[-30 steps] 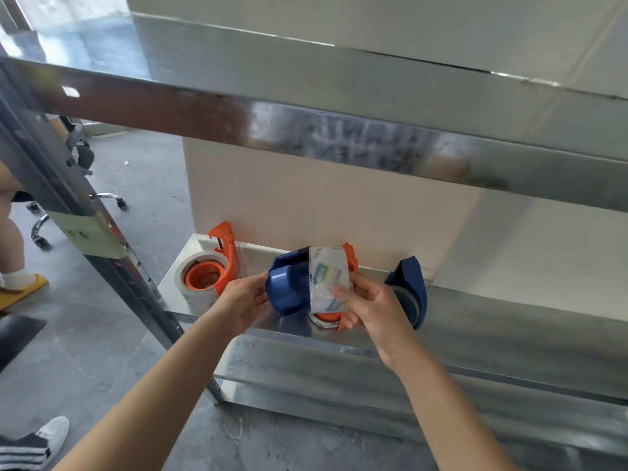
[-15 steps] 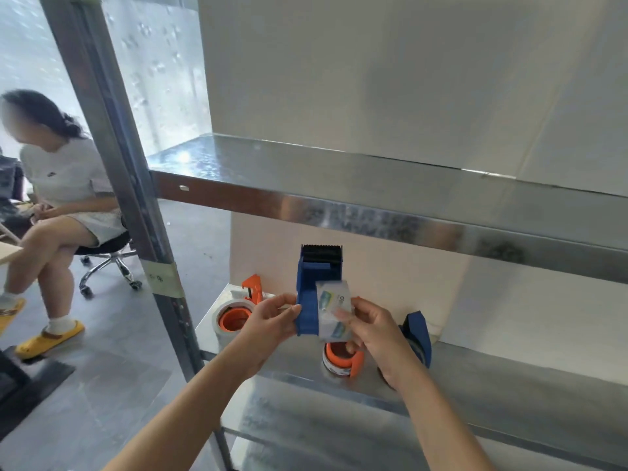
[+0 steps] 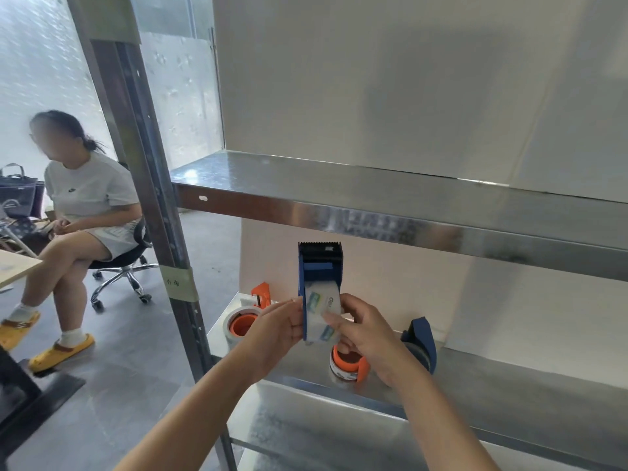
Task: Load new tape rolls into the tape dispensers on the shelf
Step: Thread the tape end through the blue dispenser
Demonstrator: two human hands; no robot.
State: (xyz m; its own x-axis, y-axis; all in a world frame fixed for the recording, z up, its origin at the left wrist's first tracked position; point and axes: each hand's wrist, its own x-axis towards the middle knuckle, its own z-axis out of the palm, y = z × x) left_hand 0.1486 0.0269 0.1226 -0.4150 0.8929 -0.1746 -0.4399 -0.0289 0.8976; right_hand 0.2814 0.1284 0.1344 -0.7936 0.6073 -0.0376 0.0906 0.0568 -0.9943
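Note:
I hold a blue tape dispenser upright in front of the metal shelf, its toothed blade at the top. A clear tape roll with a printed label sits in its lower part. My left hand grips the dispenser's left side. My right hand pinches the roll from the right. On the shelf below stand an orange dispenser with a white roll, a second orange dispenser and another blue dispenser, partly hidden behind my right hand.
The upper shelf board juts out just above the blue dispenser. A steel upright post stands to the left. A person sits on a wheeled office chair at far left, beside a wooden table corner.
Both hands lifted the blue dispenser with the roll from the lower shelf level and turned it upright. The view tilted up, bringing the seated person and upper shelf into sight.

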